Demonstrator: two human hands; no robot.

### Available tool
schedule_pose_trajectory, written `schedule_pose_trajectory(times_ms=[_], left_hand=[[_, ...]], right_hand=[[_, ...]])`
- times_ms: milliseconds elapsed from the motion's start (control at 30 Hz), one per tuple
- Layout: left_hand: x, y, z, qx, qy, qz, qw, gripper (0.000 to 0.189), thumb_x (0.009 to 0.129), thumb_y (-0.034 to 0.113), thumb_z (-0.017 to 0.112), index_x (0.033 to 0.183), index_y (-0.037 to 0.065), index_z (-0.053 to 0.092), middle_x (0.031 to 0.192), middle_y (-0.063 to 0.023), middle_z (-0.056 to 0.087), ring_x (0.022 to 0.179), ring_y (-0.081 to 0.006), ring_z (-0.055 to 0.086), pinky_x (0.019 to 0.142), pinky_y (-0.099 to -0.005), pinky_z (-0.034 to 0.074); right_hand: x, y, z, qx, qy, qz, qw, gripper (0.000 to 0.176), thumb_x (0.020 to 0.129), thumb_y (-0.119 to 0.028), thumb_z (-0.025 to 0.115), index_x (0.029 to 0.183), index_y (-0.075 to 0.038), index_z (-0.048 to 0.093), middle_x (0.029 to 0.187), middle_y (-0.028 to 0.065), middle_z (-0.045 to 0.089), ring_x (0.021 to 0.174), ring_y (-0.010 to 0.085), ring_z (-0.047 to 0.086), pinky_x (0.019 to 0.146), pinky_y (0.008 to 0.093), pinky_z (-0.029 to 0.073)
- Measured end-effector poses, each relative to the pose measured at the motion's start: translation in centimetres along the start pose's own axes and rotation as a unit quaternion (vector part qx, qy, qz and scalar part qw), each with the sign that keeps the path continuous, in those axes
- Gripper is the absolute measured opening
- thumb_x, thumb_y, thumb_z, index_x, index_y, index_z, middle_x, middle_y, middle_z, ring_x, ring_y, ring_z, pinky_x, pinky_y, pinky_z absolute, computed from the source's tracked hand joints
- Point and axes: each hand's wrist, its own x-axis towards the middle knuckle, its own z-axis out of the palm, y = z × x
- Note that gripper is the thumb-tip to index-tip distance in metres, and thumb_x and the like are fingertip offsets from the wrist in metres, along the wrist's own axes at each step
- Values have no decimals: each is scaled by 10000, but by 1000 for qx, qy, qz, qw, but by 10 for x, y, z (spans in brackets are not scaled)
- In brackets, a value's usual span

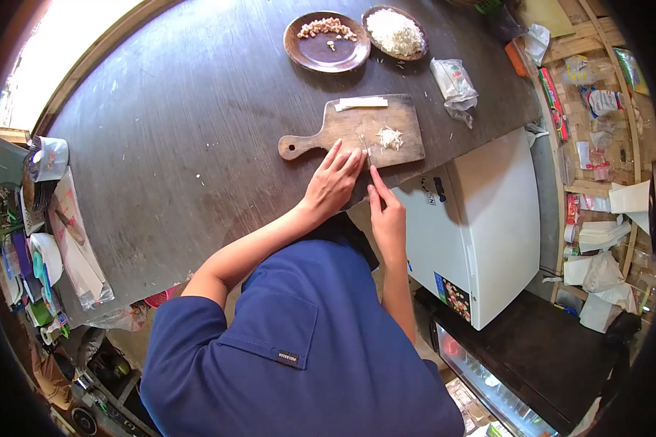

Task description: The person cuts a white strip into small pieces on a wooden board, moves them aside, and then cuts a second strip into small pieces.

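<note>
A wooden cutting board (310,146) with a round-ended handle lies near the table's front edge. My left hand (332,182) rests on its lower part, fingers bent and pressed together over a small pale piece mostly hidden at the fingertips. Close on the right, my right hand (388,211) grips a knife (367,154), its thin blade pointing away from me beside my left fingertips. The knife handle is mostly covered by that hand. White flat strips (362,103) lie along the board's far edge. Fine white shreds (390,138) form a small heap to the right of the blade.
Beyond the board stand a brown plate (328,64) with small brownish pieces and a dish heaped with white shreds (395,33). A white plastic packet (454,86) lies to the right. A white freezer (481,218) is below the table's right edge. Utensils (44,175) crowd the left.
</note>
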Motion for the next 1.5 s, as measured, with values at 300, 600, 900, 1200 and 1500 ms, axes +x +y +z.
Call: schedule_pose_trajectory(times_ms=[300, 600, 900, 1200, 1500], left_hand=[[-1, 1, -2, -21, 28, 12, 999, 591, 914, 177, 568, 1456, -58, 578, 1372, -117, 598, 1289, -227, 571, 1317, -481, 288], [-2, 1, 2, -24, 9, -2, 1000, 617, 881, 128, 586, 1481, -14, 578, 1428, -124, 610, 1303, -260, 590, 1326, -485, 272], [-3, 2, 1, -26, 12, -2, 1000, 602, 888, 139, 592, 1465, -28, 588, 1419, -128, 611, 1321, -251, 582, 1325, -480, 276], [-2, 3, 4, -39, 27, -4, 999, 614, 884, 130, 585, 1477, -29, 581, 1410, -127, 613, 1316, -248, 585, 1326, -482, 272], [-2, 2, 0, -7, 14, 0, 1000, 620, 881, 141, 583, 1477, -32, 578, 1393, -127, 617, 1266, -232, 611, 1327, -487, 268]], right_hand=[[10, -5, 7, -12, 30, -46, 998, 429, 1078, -205, 634, 1505, -246, 635, 860, 205, 641, 748, 350, 644, 764, 434, 528], [-7, -4, 0, -27, 13, -12, 999, 423, 1080, -213, 633, 1501, -253, 638, 848, 204, 639, 756, 369, 645, 756, 459, 528], [-8, -5, 0, -46, 11, -16, 999, 435, 1084, -216, 627, 1516, -257, 622, 865, 205, 646, 761, 367, 649, 761, 452, 530], [0, -9, 1, 8, 11, -16, 1000, 444, 1088, -220, 623, 1528, -274, 608, 875, 191, 648, 762, 355, 648, 764, 448, 532], [-14, -4, 0, -36, 9, 0, 999, 444, 1086, -214, 627, 1527, -265, 610, 844, 189, 632, 740, 344, 636, 754, 447, 530]])
